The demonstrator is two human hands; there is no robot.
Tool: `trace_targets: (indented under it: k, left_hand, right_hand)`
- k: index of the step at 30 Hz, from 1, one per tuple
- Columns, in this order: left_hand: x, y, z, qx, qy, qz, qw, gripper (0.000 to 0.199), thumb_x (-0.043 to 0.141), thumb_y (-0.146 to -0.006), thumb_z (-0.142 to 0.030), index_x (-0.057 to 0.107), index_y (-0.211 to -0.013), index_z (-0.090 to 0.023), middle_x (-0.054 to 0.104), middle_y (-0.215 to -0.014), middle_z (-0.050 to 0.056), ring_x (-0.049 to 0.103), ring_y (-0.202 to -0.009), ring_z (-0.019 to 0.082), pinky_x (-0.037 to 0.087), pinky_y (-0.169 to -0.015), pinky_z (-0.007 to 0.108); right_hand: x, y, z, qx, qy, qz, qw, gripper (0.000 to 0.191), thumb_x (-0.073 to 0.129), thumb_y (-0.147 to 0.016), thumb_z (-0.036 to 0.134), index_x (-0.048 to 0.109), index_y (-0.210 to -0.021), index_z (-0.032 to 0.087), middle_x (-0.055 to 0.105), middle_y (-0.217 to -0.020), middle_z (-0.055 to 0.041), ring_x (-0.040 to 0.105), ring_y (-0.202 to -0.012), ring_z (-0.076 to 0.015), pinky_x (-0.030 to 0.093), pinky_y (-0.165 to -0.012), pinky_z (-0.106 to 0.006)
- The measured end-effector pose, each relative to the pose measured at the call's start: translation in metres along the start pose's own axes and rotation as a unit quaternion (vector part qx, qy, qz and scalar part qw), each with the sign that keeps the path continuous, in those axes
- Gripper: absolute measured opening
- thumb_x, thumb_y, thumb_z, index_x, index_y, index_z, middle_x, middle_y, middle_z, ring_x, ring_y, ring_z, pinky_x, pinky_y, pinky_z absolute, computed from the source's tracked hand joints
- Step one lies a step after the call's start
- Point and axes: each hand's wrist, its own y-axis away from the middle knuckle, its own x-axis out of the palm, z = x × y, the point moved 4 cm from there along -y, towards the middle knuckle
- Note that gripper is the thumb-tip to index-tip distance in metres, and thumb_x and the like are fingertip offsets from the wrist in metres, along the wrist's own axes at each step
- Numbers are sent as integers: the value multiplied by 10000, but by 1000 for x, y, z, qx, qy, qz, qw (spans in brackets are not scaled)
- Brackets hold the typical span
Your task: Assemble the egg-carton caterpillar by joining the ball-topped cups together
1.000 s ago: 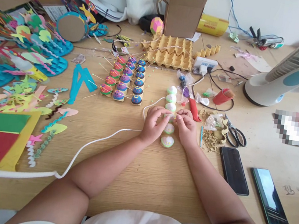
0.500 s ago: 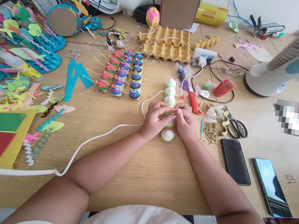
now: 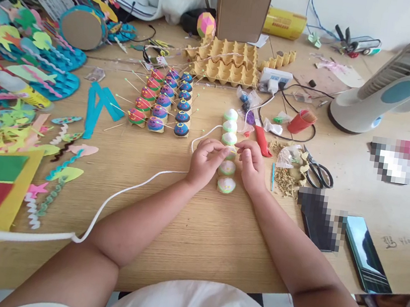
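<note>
A strip of egg carton cups, painted white with green rims, runs away from me in the middle of the table. My left hand is at the strip's left side, thumb and forefinger pinched together over one of the middle cups. Opposite it, my right hand has curled fingers, with the thumb close to the forefinger. A thin yellowish bit shows between the fingertips, too small to name. The near cups carry small pale yellow marks on their domes.
Three painted egg carton strips with sticks poking out stand to the left. A white cable crosses the table. Scissors, a red paper cup, a phone and a fan are on the right.
My fingertips, which met over the strip, have drawn apart, leaving a small gap. More of the cups beneath now shows. The whole view has shifted slightly.
</note>
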Motion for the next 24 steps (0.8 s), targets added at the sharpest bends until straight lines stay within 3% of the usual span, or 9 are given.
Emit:
trace_targets:
  k: [4, 7, 13, 16, 19, 24]
  left_hand:
    - [1, -2, 0, -34, 38, -8, 999, 553, 755, -963, -764, 772, -783, -241, 745, -903, 30, 684, -932, 194, 520, -873, 343]
    - [1, -2, -2, -51, 50, -10, 997, 604, 747, -942, -803, 756, -738, -235, 748, -904, 37, 691, -941, 199, 530, -890, 345]
    - [1, -2, -5, -47, 24, 7, 999, 644, 705, -942, -848, 765, -722, -246, 759, -918, 41, 700, -960, 212, 533, -953, 377]
    - [1, -2, -5, -46, 20, 16, 999, 674, 599, -1000, -859, 793, -764, -258, 794, -947, 53, 721, -1008, 235, 533, -1007, 408]
    - [-1, -2, -7, -48, 16, 12, 999, 703, 517, -1045, -848, 790, -779, -257, 811, -939, 54, 732, -1016, 247, 536, -1032, 418]
    - [-5, -1, -10, -59, 10, -24, 998, 659, 572, -1024, -845, 798, -835, -256, 799, -929, 40, 726, -1000, 236, 545, -1005, 381]
  right_hand:
    - [4, 2, 5, -51, 18, 31, 998, 385, 696, -1043, 632, 775, -1196, 287, 718, -1174, -92, 681, -1023, -227, 585, -788, -379]
    - [8, 4, 7, -90, 32, 58, 994, 337, 793, -1004, 525, 800, -1241, 285, 728, -1190, -101, 690, -1078, -234, 591, -796, -370]
    - [8, 2, 3, -58, 20, 47, 997, 193, 800, -1002, 466, 844, -1058, 287, 750, -1121, -81, 698, -1038, -222, 591, -793, -373]
    - [7, 1, 3, -64, -9, 29, 997, 161, 793, -1013, 445, 832, -1007, 289, 749, -1069, -65, 701, -1016, -207, 569, -781, -353]
    - [5, 0, 1, -49, -43, 6, 998, 226, 766, -1031, 489, 775, -950, 277, 723, -986, -39, 678, -953, -190, 535, -762, -341]
    - [0, -1, -6, 22, -98, -36, 994, 491, 686, -1034, 685, 638, -806, 252, 642, -860, -6, 574, -789, -167, 502, -779, -366]
